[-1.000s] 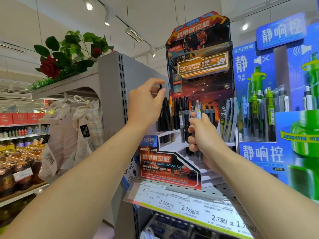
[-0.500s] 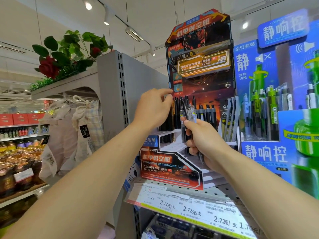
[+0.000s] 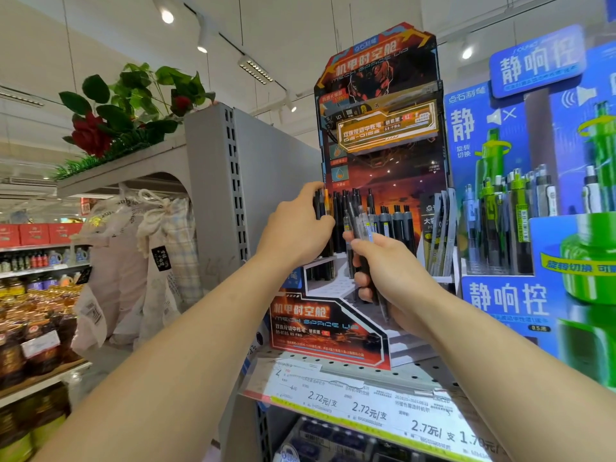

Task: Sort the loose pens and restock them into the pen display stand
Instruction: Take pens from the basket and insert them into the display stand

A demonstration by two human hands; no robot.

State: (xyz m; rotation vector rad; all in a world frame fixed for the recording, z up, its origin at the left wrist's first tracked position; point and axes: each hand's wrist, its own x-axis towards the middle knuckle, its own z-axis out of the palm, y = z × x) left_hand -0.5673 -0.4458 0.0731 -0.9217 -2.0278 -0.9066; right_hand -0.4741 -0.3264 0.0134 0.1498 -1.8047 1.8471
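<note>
Shelf (image 3: pixel 333 365): grey perforated metal; price strip along front edge; carries both stands
Blue stand (image 3: pixel 520 295): right of pen display stand, touching or just beside it; green and grey pens upright
Pen display stand (image 3: pixel 380 135): red and black card, upright on shelf; dark pens (image 3: pixel 396 225) standing in stepped rows
Left hand (image 3: pixel 296 231): fingers curled round upright pens at stand's left rear row
Right hand (image 3: pixel 390 271): grasping bundle of loose pens (image 3: pixel 358 221), tips raised before the middle rows
</note>
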